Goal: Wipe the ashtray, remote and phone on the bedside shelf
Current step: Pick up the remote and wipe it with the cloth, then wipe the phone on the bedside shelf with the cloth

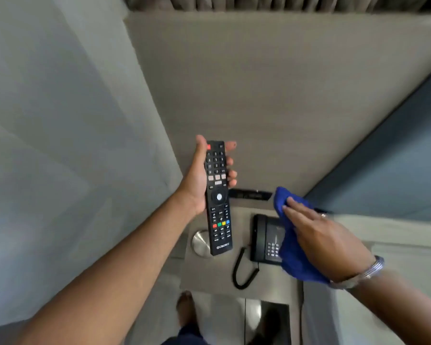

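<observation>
My left hand (pixel 199 180) grips remote (pixel 218 197) upright above ashtray (pixel 200 244) on shelf (pixel 209 275), buttons facing me. Phone (pixel 265 239) waits below. Right hand (pixel 319 235) presses blue cloth (pixel 292 257) flat, fingers extended. I judge: wipe lengthwise, light over keys.

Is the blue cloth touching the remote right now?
Apart. The head view shows bare wall and shelf between the blue cloth, held in the right hand, and the remote, held up in the left hand.
</observation>
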Action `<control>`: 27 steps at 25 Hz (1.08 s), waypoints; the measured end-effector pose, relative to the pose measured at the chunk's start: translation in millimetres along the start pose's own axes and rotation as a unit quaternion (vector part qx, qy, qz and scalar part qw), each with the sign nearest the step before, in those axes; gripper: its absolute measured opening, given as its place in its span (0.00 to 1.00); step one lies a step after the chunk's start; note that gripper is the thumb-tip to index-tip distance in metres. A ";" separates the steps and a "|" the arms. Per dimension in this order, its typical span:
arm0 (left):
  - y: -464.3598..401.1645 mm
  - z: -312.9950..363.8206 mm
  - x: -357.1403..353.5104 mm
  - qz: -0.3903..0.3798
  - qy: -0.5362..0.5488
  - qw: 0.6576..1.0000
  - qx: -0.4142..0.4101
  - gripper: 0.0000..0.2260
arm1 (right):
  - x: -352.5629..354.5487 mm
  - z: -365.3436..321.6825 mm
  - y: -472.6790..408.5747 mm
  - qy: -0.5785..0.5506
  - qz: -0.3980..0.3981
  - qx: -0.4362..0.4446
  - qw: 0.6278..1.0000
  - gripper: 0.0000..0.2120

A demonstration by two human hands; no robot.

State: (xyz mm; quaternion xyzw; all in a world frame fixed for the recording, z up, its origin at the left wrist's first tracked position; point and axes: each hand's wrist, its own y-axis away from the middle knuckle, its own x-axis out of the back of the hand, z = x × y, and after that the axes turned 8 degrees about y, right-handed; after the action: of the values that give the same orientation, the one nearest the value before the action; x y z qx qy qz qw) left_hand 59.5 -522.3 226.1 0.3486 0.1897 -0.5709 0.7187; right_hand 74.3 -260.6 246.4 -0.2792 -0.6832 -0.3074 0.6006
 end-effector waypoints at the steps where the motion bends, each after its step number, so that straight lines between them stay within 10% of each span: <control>1: -13.0 -36.9 23.9 0.035 -0.024 0.998 0.040 0.33 | -27.0 16.6 -1.1 -0.038 -0.029 -0.037 0.998 0.25; 7: -122.1 -242.5 166.5 0.211 -0.197 0.948 0.137 0.28 | -195.0 91.0 7.4 -0.142 -0.078 -0.223 0.961 0.18; 12: -203.0 -350.7 239.9 0.321 -0.320 0.888 0.079 0.23 | -292.1 118.4 10.5 -0.141 -0.072 -0.203 0.966 0.17; 27: -190.3 -408.4 279.2 0.275 -0.636 0.720 -0.007 0.13 | -356.1 128.2 -25.5 -0.166 -0.098 -0.156 0.969 0.16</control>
State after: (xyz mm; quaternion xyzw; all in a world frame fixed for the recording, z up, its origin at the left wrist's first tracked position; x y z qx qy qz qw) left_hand 6.4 -441.3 -295.1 -0.0651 -0.4127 -0.4340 0.7982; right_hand 15.6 -184.8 -120.6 -0.3484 -0.7412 -0.4168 0.3945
